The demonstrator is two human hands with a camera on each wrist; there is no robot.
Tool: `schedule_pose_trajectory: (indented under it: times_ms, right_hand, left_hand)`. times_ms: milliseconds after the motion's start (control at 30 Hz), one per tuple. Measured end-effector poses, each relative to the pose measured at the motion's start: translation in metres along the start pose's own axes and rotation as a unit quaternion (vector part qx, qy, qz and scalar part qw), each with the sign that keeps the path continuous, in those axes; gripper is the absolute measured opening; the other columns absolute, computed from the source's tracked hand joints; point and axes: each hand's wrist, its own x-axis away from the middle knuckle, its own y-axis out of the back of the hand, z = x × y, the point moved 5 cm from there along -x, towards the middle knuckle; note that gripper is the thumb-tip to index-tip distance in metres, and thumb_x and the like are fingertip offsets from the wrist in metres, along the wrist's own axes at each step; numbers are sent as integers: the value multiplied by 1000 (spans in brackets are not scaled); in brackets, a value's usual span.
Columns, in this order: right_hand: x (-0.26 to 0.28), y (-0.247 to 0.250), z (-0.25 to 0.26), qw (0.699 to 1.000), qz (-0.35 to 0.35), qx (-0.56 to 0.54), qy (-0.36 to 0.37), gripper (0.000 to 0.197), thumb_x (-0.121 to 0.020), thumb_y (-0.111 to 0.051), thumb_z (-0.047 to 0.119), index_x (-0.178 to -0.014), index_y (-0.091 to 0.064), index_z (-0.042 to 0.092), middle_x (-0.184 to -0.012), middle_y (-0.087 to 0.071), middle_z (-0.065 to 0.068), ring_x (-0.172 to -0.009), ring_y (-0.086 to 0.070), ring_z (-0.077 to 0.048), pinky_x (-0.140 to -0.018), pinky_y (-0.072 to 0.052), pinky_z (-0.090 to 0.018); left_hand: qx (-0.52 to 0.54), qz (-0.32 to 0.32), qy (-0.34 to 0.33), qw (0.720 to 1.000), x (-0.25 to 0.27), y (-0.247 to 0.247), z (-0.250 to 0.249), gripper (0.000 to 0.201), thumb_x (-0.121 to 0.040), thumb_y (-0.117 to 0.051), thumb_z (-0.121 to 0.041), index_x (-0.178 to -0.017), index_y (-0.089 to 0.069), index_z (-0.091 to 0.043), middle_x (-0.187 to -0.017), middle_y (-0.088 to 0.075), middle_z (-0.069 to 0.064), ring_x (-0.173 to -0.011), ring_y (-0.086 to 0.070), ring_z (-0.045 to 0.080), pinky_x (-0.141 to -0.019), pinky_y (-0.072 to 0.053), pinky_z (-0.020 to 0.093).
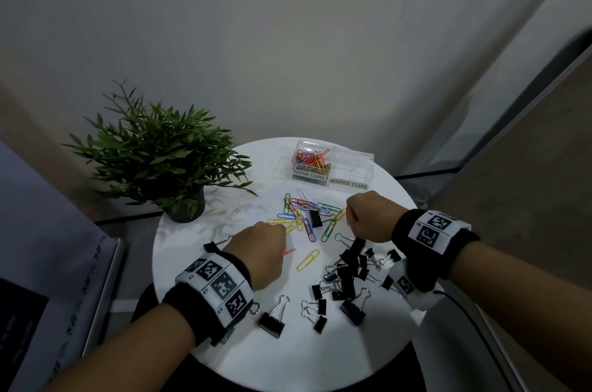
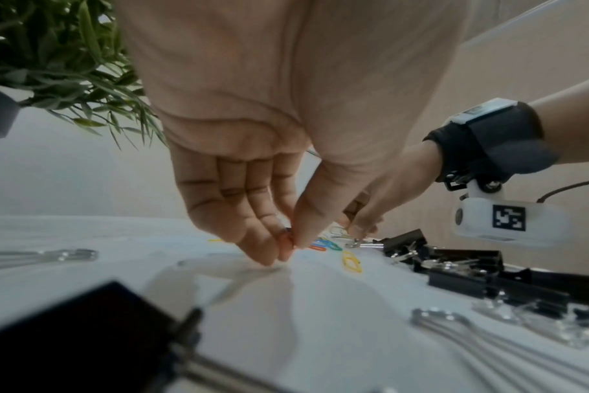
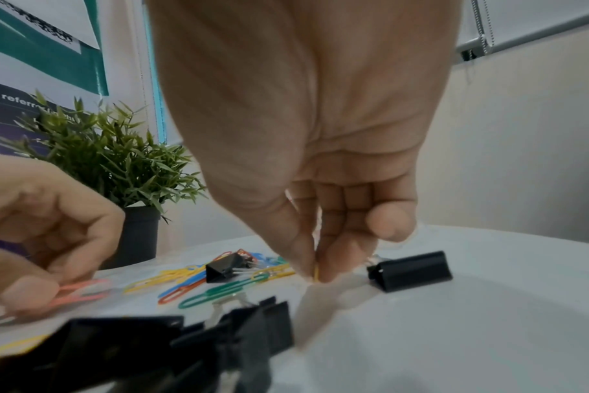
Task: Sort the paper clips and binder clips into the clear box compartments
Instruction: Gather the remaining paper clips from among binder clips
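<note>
Black binder clips (image 1: 347,276) scattered at 5 o'clock on white bench (image 1: 198,340). Left hand (image 1: 261,252) pinches pink paper clip (image 1: 289,251); right hand (image 1: 368,218) pinches yellow paper clip (image 3: 316,274). Loose paper clips (image 1: 304,215) between. Clear box (image 1: 350,164) at 12 o'clock, left compartment part-filled.

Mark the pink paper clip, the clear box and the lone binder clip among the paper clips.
pink paper clip (image 3: 84,291): right wrist view, on its loops, beside the left hand's fingertips.
clear box (image 1: 352,164): head view, binder-clips compartment wall.
lone binder clip (image 1: 315,217): head view, black body.
</note>
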Motion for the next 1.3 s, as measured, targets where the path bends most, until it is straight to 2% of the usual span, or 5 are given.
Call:
schedule_pose_trajectory:
  times_ms: [133,267,600,1033,1300]
  right_hand:
    - [3,11,-9,997,-57,-46,31,26,-80,-53,1,-90,-60,24,-84,-61,-1,-77,-61,-21,-69,-54,-33]
    - [-1,14,-4,989,-115,18,86,29,-87,-53,5,-104,-69,22,-103,-63,0,-93,-61,-22,-79,-51,-34]
    - [0,5,10,971,-105,104,187,24,-88,-48,12,-80,-70,11,-83,-60,-5,-78,-56,-27,-67,-48,-36]
    - [3,6,41,931,-64,197,302,19,-89,-51,15,-85,-69,10,-88,-61,-9,-82,-57,-30,-74,-48,-40]
    - [5,16,30,951,-63,123,277,23,-92,-47,18,-87,-69,11,-90,-61,-5,-84,-56,-23,-75,-49,-37]
  left_hand:
    - [56,-48,-35,997,5,0,-15,18,-88,-46,-10,-100,-49,-23,-91,-57,3,-85,-56,29,-66,-40,29]
    - [2,-33,-47,998,1,-8,-32,22,-92,-45,-16,-103,-64,-17,-108,-57,7,-101,-57,31,-78,-42,31]
    - [-22,4,-13,1000,-7,-14,-32,16,-91,-51,-18,-102,-61,-14,-113,-57,6,-102,-57,28,-82,-45,35]
    - [13,3,-10,1000,-7,-13,-29,18,-89,-49,-19,-101,-62,-14,-112,-60,7,-102,-58,29,-82,-46,34]
    - [35,10,-19,999,-8,-13,-24,16,-87,-50,-16,-94,-64,-12,-105,-64,7,-97,-60,29,-81,-50,34]
